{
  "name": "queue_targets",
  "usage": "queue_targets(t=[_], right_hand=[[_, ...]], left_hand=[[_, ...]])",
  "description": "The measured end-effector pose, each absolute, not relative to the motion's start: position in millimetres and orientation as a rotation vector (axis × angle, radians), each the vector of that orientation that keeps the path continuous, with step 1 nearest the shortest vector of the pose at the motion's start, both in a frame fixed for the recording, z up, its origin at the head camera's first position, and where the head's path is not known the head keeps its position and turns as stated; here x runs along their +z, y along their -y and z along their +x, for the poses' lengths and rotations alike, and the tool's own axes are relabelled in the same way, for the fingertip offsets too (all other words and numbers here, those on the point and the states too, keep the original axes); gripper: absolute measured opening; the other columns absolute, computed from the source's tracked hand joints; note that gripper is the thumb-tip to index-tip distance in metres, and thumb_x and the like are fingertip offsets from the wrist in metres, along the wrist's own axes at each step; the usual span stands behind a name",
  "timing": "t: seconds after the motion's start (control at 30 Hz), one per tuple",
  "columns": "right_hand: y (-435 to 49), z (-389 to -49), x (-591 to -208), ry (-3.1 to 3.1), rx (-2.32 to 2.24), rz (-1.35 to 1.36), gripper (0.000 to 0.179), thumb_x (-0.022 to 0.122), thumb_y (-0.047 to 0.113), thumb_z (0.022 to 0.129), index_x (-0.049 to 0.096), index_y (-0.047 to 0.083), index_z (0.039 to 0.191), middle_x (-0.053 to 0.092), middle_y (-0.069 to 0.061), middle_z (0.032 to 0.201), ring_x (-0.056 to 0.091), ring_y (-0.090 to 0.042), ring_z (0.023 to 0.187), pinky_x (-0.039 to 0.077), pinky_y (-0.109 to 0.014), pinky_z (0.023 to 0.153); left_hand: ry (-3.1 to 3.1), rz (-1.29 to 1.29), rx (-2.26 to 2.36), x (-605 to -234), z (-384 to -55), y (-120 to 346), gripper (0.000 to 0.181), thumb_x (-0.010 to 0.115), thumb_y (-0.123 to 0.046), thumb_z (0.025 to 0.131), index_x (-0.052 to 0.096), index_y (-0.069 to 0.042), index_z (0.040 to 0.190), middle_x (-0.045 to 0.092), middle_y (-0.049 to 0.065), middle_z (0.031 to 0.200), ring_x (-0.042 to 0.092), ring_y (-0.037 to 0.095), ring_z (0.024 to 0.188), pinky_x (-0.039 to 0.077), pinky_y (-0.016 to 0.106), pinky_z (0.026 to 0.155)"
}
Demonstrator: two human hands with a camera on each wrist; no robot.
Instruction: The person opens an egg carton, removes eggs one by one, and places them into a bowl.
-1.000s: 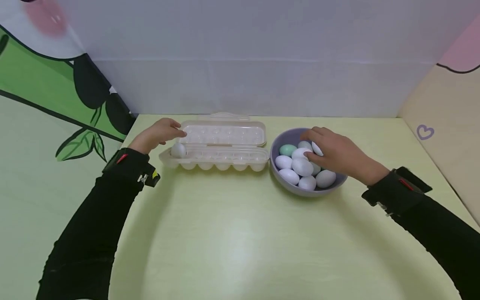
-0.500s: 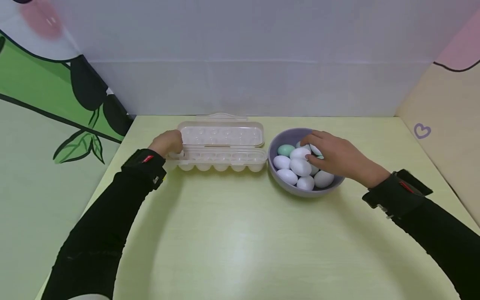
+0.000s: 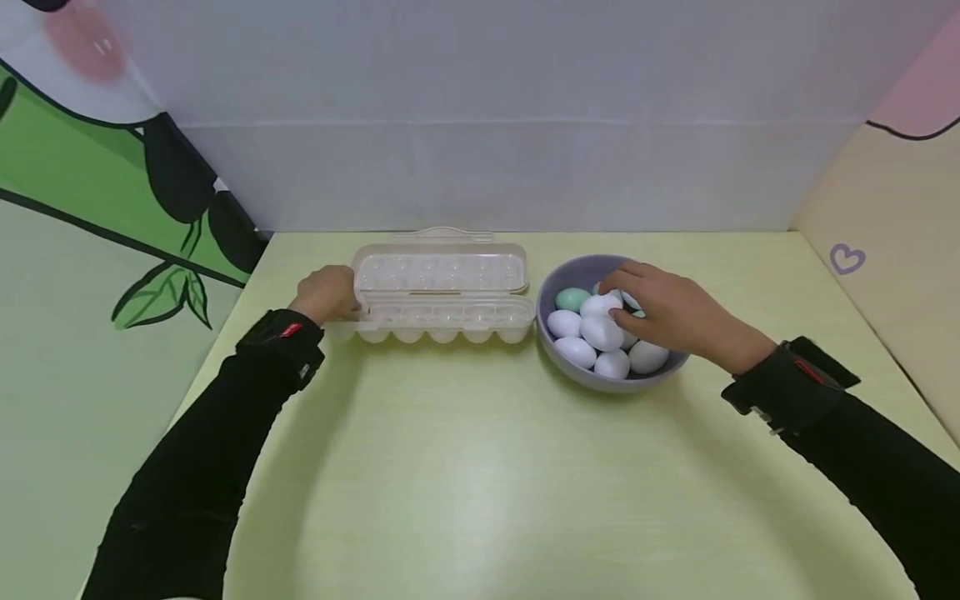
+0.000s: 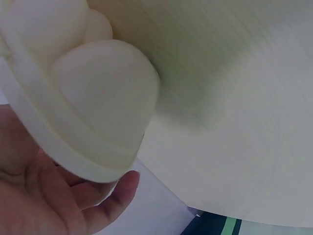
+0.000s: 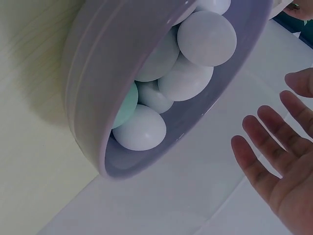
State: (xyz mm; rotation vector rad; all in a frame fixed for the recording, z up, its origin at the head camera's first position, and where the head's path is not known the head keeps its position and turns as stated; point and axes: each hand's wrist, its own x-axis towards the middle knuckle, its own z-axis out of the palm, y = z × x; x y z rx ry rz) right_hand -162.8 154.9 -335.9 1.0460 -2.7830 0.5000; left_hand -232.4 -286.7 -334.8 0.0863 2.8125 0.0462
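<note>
A clear plastic egg carton [image 3: 450,315] lies with its lid [image 3: 442,268] folded back. My left hand [image 3: 327,293] is at the carton's left end, covering the leftmost cups. In the left wrist view that hand's bent fingers [image 4: 128,188] reach past the carton's rim [image 4: 73,159]; I cannot tell whether they grip the rim or an egg hidden behind it. Over the right part of a purple bowl [image 3: 577,375] hangs my right hand [image 3: 671,312]. Its fingers [image 5: 266,147] are spread and loosely bent, apart from the white eggs [image 5: 139,128] in the right wrist view.
The bowl holds several white eggs and green ones, such as the green egg [image 3: 572,299] at its left. Carton and bowl stand side by side on a pale yellow-green table [image 3: 465,467]. A grey-white backdrop [image 3: 487,167] rises along its far edge.
My left hand has moved from hovering at the carton's left end down and right onto it, hiding the white egg seen there earlier. The right hand has stayed over the bowl.
</note>
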Motion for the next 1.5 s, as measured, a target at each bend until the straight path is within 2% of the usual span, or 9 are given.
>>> queue_targets(t=[0.17,0.33,0.57,0.73,0.93,1.07,1.2,1.33,1.5], right_hand=[[-152,-164,-336,2.757,0.507,1.100,0.023,0.057,0.016,0.085,0.053,0.016,0.108,0.051,0.002,0.105,0.050,-0.010,0.078,0.045,-0.031,0.062],[-149,-166,-332,2.765,0.502,1.098,0.023,0.057,0.017,0.086,0.053,0.015,0.108,0.052,0.002,0.106,0.050,-0.013,0.085,0.046,-0.033,0.066],[-143,-168,-326,2.778,0.535,1.085,0.022,0.056,0.020,0.088,0.053,0.015,0.109,0.052,0.000,0.110,0.049,-0.017,0.098,0.046,-0.038,0.074],[-129,-165,-321,2.750,0.620,1.100,0.031,0.059,0.028,0.087,0.049,0.017,0.114,0.051,0.004,0.107,0.049,-0.012,0.097,0.045,-0.036,0.079],[-96,-154,-314,2.677,0.746,1.217,0.054,0.063,0.035,0.083,0.039,0.014,0.127,0.049,0.001,0.118,0.047,-0.010,0.104,0.043,-0.031,0.085],[-79,-141,-316,2.563,0.770,1.335,0.063,0.067,0.035,0.081,0.035,0.012,0.130,0.048,-0.001,0.119,0.047,-0.011,0.103,0.043,-0.030,0.085],[-70,-131,-321,2.472,0.792,1.359,0.057,0.064,0.029,0.084,0.035,0.013,0.130,0.047,-0.002,0.118,0.047,-0.011,0.099,0.045,-0.028,0.081],[-70,-125,-328,2.400,0.828,1.303,0.046,0.060,0.020,0.086,0.040,0.012,0.127,0.048,-0.005,0.118,0.047,-0.014,0.105,0.045,-0.029,0.083],[-82,-124,-330,2.404,0.838,1.250,0.040,0.063,0.020,0.085,0.046,0.013,0.121,0.050,-0.003,0.110,0.047,-0.015,0.100,0.045,-0.031,0.080]], left_hand=[[-2.879,0.060,0.154,-323,-227,291,0.032,0.055,-0.022,0.088,0.048,0.003,0.106,0.053,0.018,0.100,0.049,0.034,0.087,0.041,0.051,0.074],[-2.952,0.159,0.453,-302,-214,286,0.039,0.056,-0.023,0.089,0.047,0.003,0.117,0.051,0.021,0.108,0.048,0.035,0.096,0.041,0.052,0.079],[-2.943,0.235,1.032,-291,-177,264,0.042,0.068,-0.029,0.080,0.053,-0.007,0.113,0.055,0.010,0.107,0.054,0.025,0.092,0.048,0.039,0.074],[-2.792,0.297,1.348,-291,-151,235,0.039,0.072,-0.023,0.077,0.055,-0.008,0.109,0.055,0.006,0.106,0.056,0.020,0.087,0.050,0.028,0.069],[-2.579,0.419,1.602,-296,-131,190,0.037,0.074,-0.011,0.072,0.056,-0.007,0.104,0.057,0.008,0.102,0.059,0.022,0.085,0.052,0.030,0.067],[-2.512,0.540,1.680,-307,-127,162,0.035,0.075,-0.010,0.071,0.057,-0.009,0.101,0.059,0.007,0.099,0.060,0.020,0.083,0.051,0.032,0.069],[-2.424,0.608,1.766,-317,-125,141,0.034,0.075,-0.009,0.071,0.055,-0.009,0.099,0.057,0.006,0.100,0.060,0.018,0.082,0.051,0.032,0.070],[-2.338,0.651,1.821,-325,-124,129,0.035,0.073,-0.009,0.073,0.052,-0.008,0.101,0.055,0.006,0.104,0.059,0.021,0.085,0.051,0.033,0.072],[-2.344,0.731,1.745,-330,-124,124,0.036,0.069,-0.013,0.078,0.048,-0.011,0.108,0.052,0.003,0.109,0.056,0.018,0.092,0.050,0.034,0.074]])
